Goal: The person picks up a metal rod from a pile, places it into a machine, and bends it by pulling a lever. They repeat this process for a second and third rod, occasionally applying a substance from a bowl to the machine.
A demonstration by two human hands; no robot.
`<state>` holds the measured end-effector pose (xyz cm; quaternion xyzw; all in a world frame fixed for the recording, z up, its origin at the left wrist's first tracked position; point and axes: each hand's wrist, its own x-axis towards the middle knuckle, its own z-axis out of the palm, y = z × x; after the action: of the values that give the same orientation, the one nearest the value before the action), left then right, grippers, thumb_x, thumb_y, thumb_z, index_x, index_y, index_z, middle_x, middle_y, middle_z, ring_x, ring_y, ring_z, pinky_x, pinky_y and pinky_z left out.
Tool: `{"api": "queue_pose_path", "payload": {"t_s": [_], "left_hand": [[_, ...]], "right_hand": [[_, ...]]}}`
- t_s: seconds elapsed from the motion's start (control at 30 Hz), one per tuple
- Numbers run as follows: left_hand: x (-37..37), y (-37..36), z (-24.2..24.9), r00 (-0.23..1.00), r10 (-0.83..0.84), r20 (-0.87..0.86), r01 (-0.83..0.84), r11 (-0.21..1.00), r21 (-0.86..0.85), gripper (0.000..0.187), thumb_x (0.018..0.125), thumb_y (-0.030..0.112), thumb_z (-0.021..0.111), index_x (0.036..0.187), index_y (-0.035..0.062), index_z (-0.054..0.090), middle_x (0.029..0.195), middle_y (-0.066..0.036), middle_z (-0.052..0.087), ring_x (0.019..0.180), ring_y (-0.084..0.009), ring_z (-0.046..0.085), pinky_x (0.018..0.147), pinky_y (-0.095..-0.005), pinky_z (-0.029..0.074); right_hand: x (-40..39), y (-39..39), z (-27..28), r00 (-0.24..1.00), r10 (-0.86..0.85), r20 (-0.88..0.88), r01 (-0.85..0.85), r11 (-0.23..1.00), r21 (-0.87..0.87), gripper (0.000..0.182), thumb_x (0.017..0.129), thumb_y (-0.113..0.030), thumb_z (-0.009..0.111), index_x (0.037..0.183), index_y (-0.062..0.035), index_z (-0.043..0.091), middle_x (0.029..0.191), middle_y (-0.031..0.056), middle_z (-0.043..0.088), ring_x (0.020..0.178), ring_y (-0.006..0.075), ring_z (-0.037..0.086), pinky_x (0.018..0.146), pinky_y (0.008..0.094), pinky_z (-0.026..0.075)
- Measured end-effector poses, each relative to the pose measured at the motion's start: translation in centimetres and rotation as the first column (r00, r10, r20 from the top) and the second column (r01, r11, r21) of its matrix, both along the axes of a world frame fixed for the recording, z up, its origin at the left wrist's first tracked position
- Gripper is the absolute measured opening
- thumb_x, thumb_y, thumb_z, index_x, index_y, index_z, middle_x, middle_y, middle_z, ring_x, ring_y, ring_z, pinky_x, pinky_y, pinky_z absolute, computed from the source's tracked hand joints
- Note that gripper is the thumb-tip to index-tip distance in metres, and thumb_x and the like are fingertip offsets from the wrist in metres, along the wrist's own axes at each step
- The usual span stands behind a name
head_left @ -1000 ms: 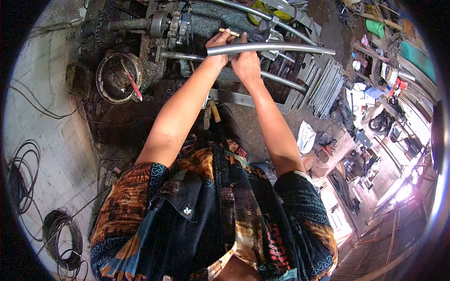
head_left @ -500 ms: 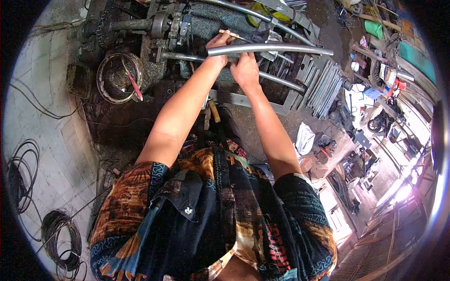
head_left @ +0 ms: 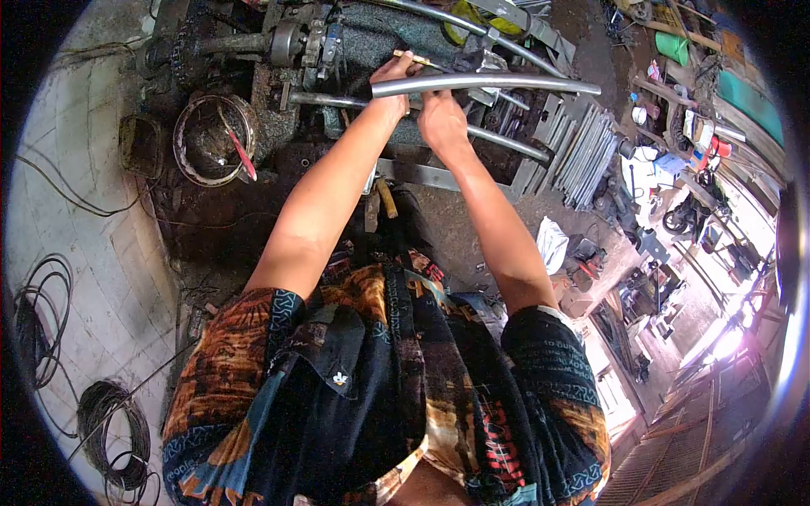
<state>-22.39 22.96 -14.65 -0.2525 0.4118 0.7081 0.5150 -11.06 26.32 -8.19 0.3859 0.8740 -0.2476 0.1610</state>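
Note:
A long, slightly bent metal tube (head_left: 489, 82) runs across in front of me, over the machine bed. My left hand (head_left: 390, 103) is closed at the tube's left end; the tube covers part of the palm. Its fingertips show above the tube, against a thin stick with a yellowish end (head_left: 408, 57). Close by, my right hand (head_left: 442, 120) grips the same tube from below, its fingers curled behind it and partly hidden. Beneath both hands lies a machine with metal rods (head_left: 506, 143).
A round pan (head_left: 187, 160) with a red-handled tool (head_left: 243, 153) stands left of the machine. Several cut metal bars (head_left: 582, 156) lie to the right. A yellow-handled tool (head_left: 386, 199) is below my hands. Coiled wire (head_left: 114, 430) rests on the tiled floor.
My right hand has shifted slightly, and its forearm has swung a little to the right. The tube and my left hand stay nearly in place.

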Motion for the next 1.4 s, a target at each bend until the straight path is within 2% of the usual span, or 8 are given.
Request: {"api": "queue_pose_path", "payload": {"t_s": [0.17,0.3,0.47,0.67,0.87,1.0,1.2,1.4], "left_hand": [[0.0,0.4,1.1,0.998,0.053,0.033,-0.051,0.996,-0.069,0.014,0.087,0.01,0.074,0.095,0.0046,0.065,0.093,-0.009,0.069,0.088,-0.0196,0.066,0.083,-0.0323,0.056],[-0.1,0.2,2.0,0.998,0.057,0.04,-0.055,0.998,-0.038,0.016,0.085,0.01,0.076,0.095,0.0047,0.065,0.095,-0.009,0.067,0.091,-0.0206,0.063,0.087,-0.033,0.054],[0.0,0.1,0.8,0.999,0.045,0.03,-0.045,0.999,-0.004,0.02,0.084,0.013,0.078,0.096,0.0048,0.064,0.095,-0.008,0.067,0.092,-0.0208,0.063,0.087,-0.0331,0.054],[0.1,0.2,-0.3,1.0,0.016,0.017,-0.015,0.998,-0.063,0.024,0.083,0.015,0.079,0.098,0.0047,0.064,0.097,-0.009,0.067,0.094,-0.0217,0.065,0.091,-0.0346,0.054],[0.2,0.1,-0.7,1.0,0.01,-0.011,-0.01,1.0,-0.006,0.025,0.083,0.016,0.08,0.099,0.0042,0.064,0.095,-0.009,0.068,0.093,-0.0222,0.066,0.095,-0.0367,0.052],[0.3,0.2,-0.7,1.0,0.009,-0.024,-0.01,1.0,-0.028,0.022,0.085,0.016,0.078,0.098,0.0037,0.065,0.095,-0.009,0.069,0.093,-0.0221,0.066,0.093,-0.0365,0.052],[0.4,0.3,0.0,1.0,0.013,-0.025,-0.015,0.998,-0.056,0.02,0.087,0.014,0.076,0.099,0.0029,0.065,0.094,-0.009,0.069,0.091,-0.0217,0.067,0.09,-0.0346,0.054],[0.3,0.4,0.4,1.0,0.016,0.002,-0.015,0.997,-0.077,0.018,0.086,0.013,0.076,0.097,0.0036,0.066,0.093,-0.009,0.07,0.091,-0.021,0.067,0.088,-0.0333,0.055]], "right_hand": [[-1.4,-0.8,2.4,0.956,-0.268,-0.12,0.268,0.963,-0.019,0.074,0.083,-0.008,0.057,0.152,-0.0133,0.031,0.122,0.0306,0.055,0.096,0.0466,0.065,0.084,0.0518,0.055],[-1.6,-0.4,1.8,0.967,-0.186,-0.173,0.188,0.982,-0.006,0.075,0.083,-0.009,0.057,0.153,-0.0163,0.03,0.115,0.0343,0.058,0.094,0.0492,0.064,0.082,0.054,0.054],[-1.2,-0.8,0.7,0.99,-0.133,-0.052,0.134,0.991,0.022,0.076,0.083,-0.011,0.059,0.152,-0.0091,0.028,0.118,0.0345,0.056,0.096,0.0485,0.064,0.079,0.0527,0.055],[-1.3,-1.0,2.3,0.934,-0.341,-0.102,0.339,0.94,-0.042,0.076,0.082,-0.008,0.058,0.152,-0.0042,0.028,0.126,0.037,0.05,0.1,0.0501,0.062,0.084,0.0525,0.054],[-1.7,0.3,1.5,0.92,-0.362,-0.15,0.35,0.932,-0.097,0.074,0.08,-0.007,0.06,0.15,-0.0081,0.036,0.126,0.0341,0.054,0.109,0.0493,0.058,0.095,0.0515,0.049],[-1.2,0.6,0.3,0.943,-0.279,-0.184,0.272,0.96,-0.061,0.071,0.08,-0.007,0.059,0.148,-0.0103,0.039,0.125,0.0324,0.056,0.107,0.0486,0.059,0.092,0.0529,0.05],[-0.4,-0.4,0.3,0.979,-0.204,-0.004,0.203,0.977,-0.065,0.076,0.082,-0.007,0.059,0.152,-0.0102,0.031,0.125,0.0335,0.053,0.106,0.0493,0.06,0.091,0.0511,0.052],[-0.9,-0.2,0.9,0.911,-0.341,-0.233,0.342,0.939,-0.039,0.072,0.082,-0.009,0.058,0.15,-0.0071,0.034,0.121,0.0358,0.055,0.104,0.0497,0.06,0.088,0.0525,0.051]]}}
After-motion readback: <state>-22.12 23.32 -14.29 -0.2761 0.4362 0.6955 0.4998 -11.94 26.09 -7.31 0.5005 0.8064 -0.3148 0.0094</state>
